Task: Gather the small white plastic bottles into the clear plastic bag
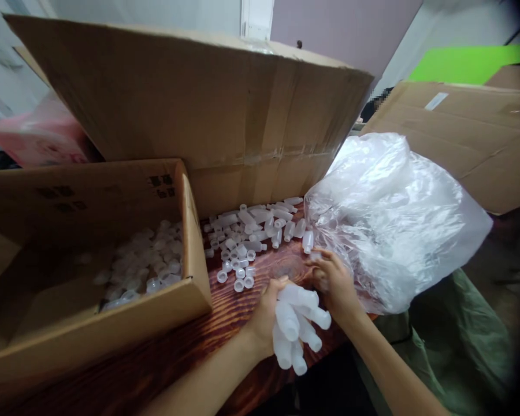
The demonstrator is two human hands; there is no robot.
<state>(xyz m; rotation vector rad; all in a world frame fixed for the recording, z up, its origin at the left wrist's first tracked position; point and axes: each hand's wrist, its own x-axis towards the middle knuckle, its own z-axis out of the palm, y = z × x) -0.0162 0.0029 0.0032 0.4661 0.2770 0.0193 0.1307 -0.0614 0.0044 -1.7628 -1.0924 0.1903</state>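
Observation:
My left hand (pixel 264 315) is closed around a bunch of small translucent white plastic bottles (pixel 289 323), their necks pointing towards me and down. Close beside it, my right hand (pixel 335 283) is held low over the table with its fingers curled in. A pale blurred shape shows at its fingertips, but I cannot make out what it is. Just beyond those fingers stands one plastic bottle (pixel 308 241). Further back lies a loose pile of the same bottles (pixel 264 221), and small clear plastic caps (pixel 239 271) are scattered at its near left.
On the left, an open cardboard box (pixel 195 242) holds many translucent caps (pixel 143 260). A tall cardboard flap (pixel 208 104) rises behind the pile. To the right bulges a clear plastic bag (pixel 390 214), with green sacking (pixel 463 335) below and another carton (pixel 468 133) behind.

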